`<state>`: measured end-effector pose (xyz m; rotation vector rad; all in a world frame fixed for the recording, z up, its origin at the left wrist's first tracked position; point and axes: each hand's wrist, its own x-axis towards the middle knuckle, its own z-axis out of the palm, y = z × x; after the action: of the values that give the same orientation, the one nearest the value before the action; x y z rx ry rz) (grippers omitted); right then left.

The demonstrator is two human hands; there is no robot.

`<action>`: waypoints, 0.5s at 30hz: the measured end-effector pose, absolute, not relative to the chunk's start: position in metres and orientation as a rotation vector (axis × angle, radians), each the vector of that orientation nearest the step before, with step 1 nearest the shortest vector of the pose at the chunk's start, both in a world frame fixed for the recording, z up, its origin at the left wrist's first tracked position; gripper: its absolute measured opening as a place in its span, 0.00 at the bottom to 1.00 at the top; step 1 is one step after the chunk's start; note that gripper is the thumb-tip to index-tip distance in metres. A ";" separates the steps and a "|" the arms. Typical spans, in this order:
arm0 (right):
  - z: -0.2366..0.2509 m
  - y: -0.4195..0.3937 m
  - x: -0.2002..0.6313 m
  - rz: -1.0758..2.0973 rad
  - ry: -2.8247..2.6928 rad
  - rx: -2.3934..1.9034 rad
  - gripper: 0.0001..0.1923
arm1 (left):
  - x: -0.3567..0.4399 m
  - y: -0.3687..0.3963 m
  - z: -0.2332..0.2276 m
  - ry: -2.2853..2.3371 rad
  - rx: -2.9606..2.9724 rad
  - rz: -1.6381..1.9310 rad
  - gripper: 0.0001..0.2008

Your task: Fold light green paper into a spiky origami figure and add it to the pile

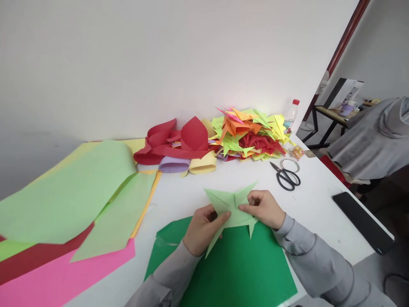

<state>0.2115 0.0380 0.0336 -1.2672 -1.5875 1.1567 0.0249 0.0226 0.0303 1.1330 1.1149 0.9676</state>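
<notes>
A light green folded paper (spiky, long axis running far-right to near-left) is pinched between the fingers of the left hand and right hand.

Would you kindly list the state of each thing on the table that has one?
light green paper figure: partly folded, held in both hands
left hand: pinching it
right hand: pinching it
scissors: closed, lying flat
bottle: upright, capped
phone: screen dark

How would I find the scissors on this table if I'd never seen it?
Start at the heap of folded paper shapes by the wall. Just to its front right, on the white table, lie the scissors: black handles, beside a tape ring, the only dark tool near the pile.
</notes>
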 end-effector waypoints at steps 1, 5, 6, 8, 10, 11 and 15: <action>0.033 0.037 0.210 1.114 -1.603 -1.279 0.25 | 0.026 0.022 0.032 1.148 1.135 0.976 0.13; 0.033 0.033 0.207 0.882 -1.740 -1.263 0.20 | 0.029 0.018 0.037 1.226 1.108 1.017 0.14; 0.033 0.031 0.206 0.811 -1.779 -1.238 0.19 | 0.030 0.017 0.038 1.227 1.087 1.025 0.14; 0.035 0.028 0.205 0.693 -1.833 -1.190 0.17 | 0.031 0.015 0.039 1.211 1.036 1.036 0.15; 0.036 0.026 0.205 0.682 -1.835 -1.183 0.16 | 0.031 0.014 0.038 1.180 0.991 1.043 0.15; 0.037 0.025 0.204 0.724 -1.813 -1.198 0.16 | 0.031 0.014 0.038 1.159 0.973 1.050 0.15; 0.036 0.027 0.204 1.032 -1.640 -1.261 0.19 | 0.028 0.012 0.040 1.026 0.911 1.081 0.16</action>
<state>0.2045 0.0265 0.0359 -1.2613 -1.6401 1.0320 0.0284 0.0122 0.0397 0.9107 1.0256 1.0812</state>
